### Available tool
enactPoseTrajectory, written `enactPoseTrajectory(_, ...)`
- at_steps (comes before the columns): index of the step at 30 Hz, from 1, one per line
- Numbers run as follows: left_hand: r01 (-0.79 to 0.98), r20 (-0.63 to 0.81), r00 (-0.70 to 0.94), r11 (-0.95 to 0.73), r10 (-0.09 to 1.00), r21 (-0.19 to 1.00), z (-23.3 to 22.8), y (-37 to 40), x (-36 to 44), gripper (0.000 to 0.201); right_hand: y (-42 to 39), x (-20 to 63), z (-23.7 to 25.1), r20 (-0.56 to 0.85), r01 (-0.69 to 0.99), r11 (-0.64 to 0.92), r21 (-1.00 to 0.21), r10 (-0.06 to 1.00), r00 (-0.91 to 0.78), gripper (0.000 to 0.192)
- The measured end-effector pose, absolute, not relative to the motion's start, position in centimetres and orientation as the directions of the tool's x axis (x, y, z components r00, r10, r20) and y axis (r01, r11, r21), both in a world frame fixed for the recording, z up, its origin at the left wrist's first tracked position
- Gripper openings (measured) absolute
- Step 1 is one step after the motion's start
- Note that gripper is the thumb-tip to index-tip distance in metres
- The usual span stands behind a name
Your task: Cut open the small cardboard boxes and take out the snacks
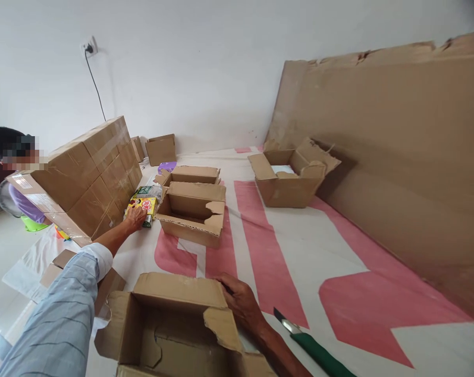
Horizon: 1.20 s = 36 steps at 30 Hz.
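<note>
My left hand (135,215) reaches far forward, its fingers closed on a small yellow printed box (147,204). Just behind that lies a green-and-clear packet (148,191). Close to me stands an open cardboard box (174,350) with its flaps spread and its inside bare. At its far right corner my right hand (239,301) grips the edge, the fingertips partly hidden behind the flap. A box cutter (315,348) with a green handle and its blade out lies on the cloth to the right of that hand.
Two open cartons (190,230) stand beyond the near box. Another open carton (288,188) sits before a large leaning cardboard sheet (386,157). Taped stacked cartons (91,178) rise at left, with a person (17,152) behind them. Red-and-white cloth (260,246) covers the floor.
</note>
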<state>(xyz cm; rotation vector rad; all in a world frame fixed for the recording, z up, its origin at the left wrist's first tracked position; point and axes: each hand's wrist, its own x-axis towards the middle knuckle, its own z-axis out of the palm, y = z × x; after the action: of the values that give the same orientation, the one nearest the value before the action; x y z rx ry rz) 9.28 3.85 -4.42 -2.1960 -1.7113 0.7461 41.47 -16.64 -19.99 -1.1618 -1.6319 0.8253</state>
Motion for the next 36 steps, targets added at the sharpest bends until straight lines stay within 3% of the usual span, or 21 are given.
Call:
enactPoseTrajectory(6,0.873,-0.272,0.160,-0.264,0.949,-0.410,-1.6,2.1,10.6,0.043,-16.6,41.3,-19.7,0.252,0.270,0.273,-0.923,0.961,-0.111,0.031)
enactPoseTrajectory(9,0.899,-0.318,0.208,-0.309,0.925,-0.311,0.8,-0.4,11.6,0.042,-16.3,41.4,-19.7,0.224,0.236,0.245,-0.940,0.968,-0.112,0.030)
enactPoseTrajectory(14,0.887,-0.498,0.395,-0.461,0.772,-0.011,5.0,-7.2,13.0,0.046,-14.1,41.0,-18.9,0.184,0.179,0.213,-0.960,0.969,-0.164,0.037)
enactPoseTrajectory(16,0.864,-0.562,0.479,-0.477,0.674,0.163,6.3,-10.3,13.4,0.056,-12.4,40.2,-18.4,0.167,0.141,0.202,-0.969,0.960,-0.225,0.045)
enactPoseTrajectory(18,0.854,-0.567,0.509,-0.461,0.647,0.241,7.1,-13.3,13.8,0.073,-10.6,39.0,-17.9,0.149,0.107,0.186,-0.977,0.946,-0.288,0.053)
enactPoseTrajectory(21,0.845,-0.513,0.510,-0.515,0.691,0.145,7.4,-16.9,13.9,0.077,-8.1,37.1,-17.5,0.116,0.078,0.150,-0.986,0.936,-0.332,0.062)
enactPoseTrajectory(25,0.847,-0.469,0.485,-0.530,0.738,0.041,6.7,-19.5,13.5,0.056,-6.0,35.8,-18.0,0.054,0.061,0.078,-0.995,0.944,-0.326,0.075)
enactPoseTrajectory(32,0.860,-0.384,0.475,-0.511,0.792,0.009,4.0,-20.7,12.3,0.023,-3.7,35.8,-18.1,-0.027,0.046,-0.017,-0.999,0.972,-0.234,0.085)
enactPoseTrajectory(36,0.848,-0.236,0.522,-0.527,0.820,0.043,2.6,-21.3,11.4,0.025,-3.7,36.2,-17.1,-0.009,0.034,-0.004,-0.999,0.984,-0.176,0.080)
